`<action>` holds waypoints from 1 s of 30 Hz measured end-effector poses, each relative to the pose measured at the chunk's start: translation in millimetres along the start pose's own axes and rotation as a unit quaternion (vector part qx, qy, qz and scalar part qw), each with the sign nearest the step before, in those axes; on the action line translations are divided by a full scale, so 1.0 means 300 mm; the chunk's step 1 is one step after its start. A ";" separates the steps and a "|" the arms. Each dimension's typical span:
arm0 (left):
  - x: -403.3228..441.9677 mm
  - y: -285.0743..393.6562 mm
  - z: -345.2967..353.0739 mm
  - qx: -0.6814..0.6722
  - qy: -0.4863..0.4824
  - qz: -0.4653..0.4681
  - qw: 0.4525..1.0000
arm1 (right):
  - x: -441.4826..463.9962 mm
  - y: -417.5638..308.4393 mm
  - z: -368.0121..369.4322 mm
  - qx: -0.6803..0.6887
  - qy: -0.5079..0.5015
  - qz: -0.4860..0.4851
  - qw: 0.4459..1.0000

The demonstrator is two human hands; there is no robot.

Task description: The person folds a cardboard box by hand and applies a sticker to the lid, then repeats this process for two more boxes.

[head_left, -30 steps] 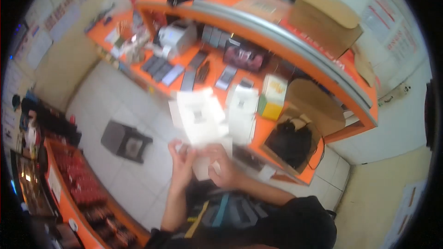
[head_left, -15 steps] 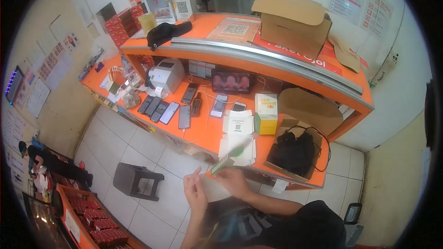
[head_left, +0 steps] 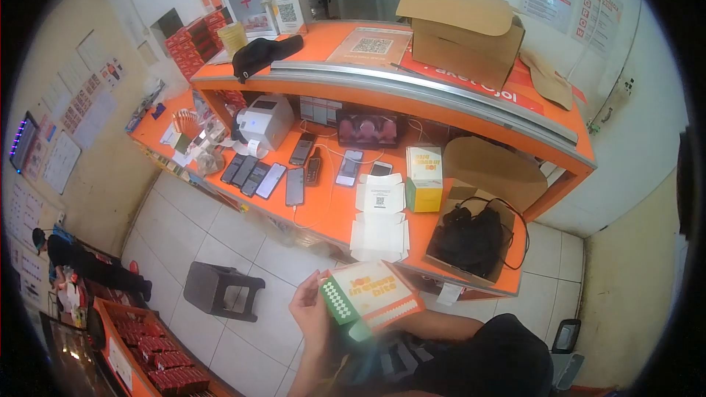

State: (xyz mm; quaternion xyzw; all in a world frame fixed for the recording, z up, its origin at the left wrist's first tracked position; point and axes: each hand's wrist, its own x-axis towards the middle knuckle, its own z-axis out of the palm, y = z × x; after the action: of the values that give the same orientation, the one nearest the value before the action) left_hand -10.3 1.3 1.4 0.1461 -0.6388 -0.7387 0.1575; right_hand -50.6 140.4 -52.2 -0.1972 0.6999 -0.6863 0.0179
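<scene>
A printed cardboard food box (head_left: 371, 290), cream with green and orange sides, is between my hands above the counter's front edge. Its lettered face points up, and a green flap (head_left: 360, 331) sticks out at the bottom. My left hand (head_left: 312, 305) grips the box's left edge, thumb and fingers bent against it. My right hand is mostly hidden behind the box, with the right forearm (head_left: 448, 326) reaching it from the right; it appears to support the box there. Beyond them, an unfolded carton (head_left: 380, 231) lies flat on the orange counter (head_left: 323, 217).
A yellow-and-white carton (head_left: 424, 180) stands beside an open box with a black bag (head_left: 471, 242). Several phones (head_left: 254, 176), a label printer (head_left: 267, 121) and a tablet (head_left: 368, 130) occupy the counter. A dark stool (head_left: 220, 290) stands on the floor; another person (head_left: 92, 265) is far left.
The carton in my hands has changed from a mostly flat piece with a raised, blurred flap to a folded box shape, printed face up. The flat carton on the counter stays put.
</scene>
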 end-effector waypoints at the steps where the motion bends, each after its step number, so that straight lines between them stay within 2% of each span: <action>1: 0.001 -0.010 -0.009 0.007 0.001 0.003 1.000 | 0.006 0.001 0.005 0.001 -0.002 -0.005 1.000; 6: -0.009 -0.029 0.011 -0.014 0.007 0.034 0.999 | 0.059 0.000 0.031 0.022 -0.019 -0.025 0.999; 9: -0.016 -0.024 0.039 -0.051 0.026 0.016 0.998 | 0.045 -0.012 0.024 0.022 -0.025 -0.025 0.999; 13: 0.006 -0.031 0.033 -0.003 0.042 0.052 0.998 | -0.010 -0.018 0.006 0.004 -0.024 -0.012 1.000; 16: 0.010 -0.062 0.000 -0.080 0.022 -0.023 0.996 | -0.024 -0.021 0.003 0.000 -0.026 -0.009 1.000; 19: -0.002 -0.037 0.030 -0.008 0.017 0.066 0.998 | -0.025 -0.019 0.006 0.001 -0.028 -0.011 1.000; 22: 0.004 -0.044 0.027 -0.019 0.023 0.043 0.999 | -0.018 -0.024 0.008 0.008 -0.032 -0.014 0.999; 25: 0.020 -0.035 0.011 0.022 0.027 0.076 0.997 | -0.009 -0.023 0.012 0.011 -0.033 -0.015 0.999; 28: 0.018 -0.011 -0.006 0.052 0.035 -0.019 0.998 | 0.001 -0.022 0.013 0.017 -0.039 -0.018 0.999; 30: 0.015 -0.056 -0.007 0.031 0.030 0.029 0.999 | 0.001 -0.026 0.009 0.018 -0.040 -0.017 0.999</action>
State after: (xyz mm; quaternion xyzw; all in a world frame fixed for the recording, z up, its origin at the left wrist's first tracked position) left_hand -14.4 -0.3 -15.7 0.1540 -0.6608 -0.7087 0.1931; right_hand -48.2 137.7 -44.8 -0.2360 0.6824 -0.6908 0.0372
